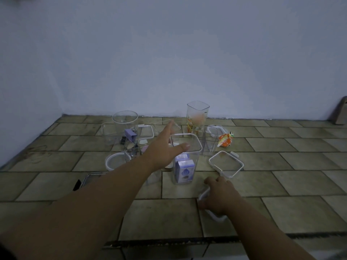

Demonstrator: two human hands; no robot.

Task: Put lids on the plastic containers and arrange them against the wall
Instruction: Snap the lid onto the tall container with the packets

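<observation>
Head-worn view, forward and down, wall [169,62] ahead

Our left forearm [105,186] stretches bare from the lower left corner up toward the middle. Our left hand [165,145] at its end is spread palm down, with the fingers straight and forward and the thumb splayed out to the right. Our right forearm [262,228] comes in from the lower right; our right hand [218,194] sits lower and nearer, knuckles up, its fingers and thumb curled round a white lid [216,217]
</observation>
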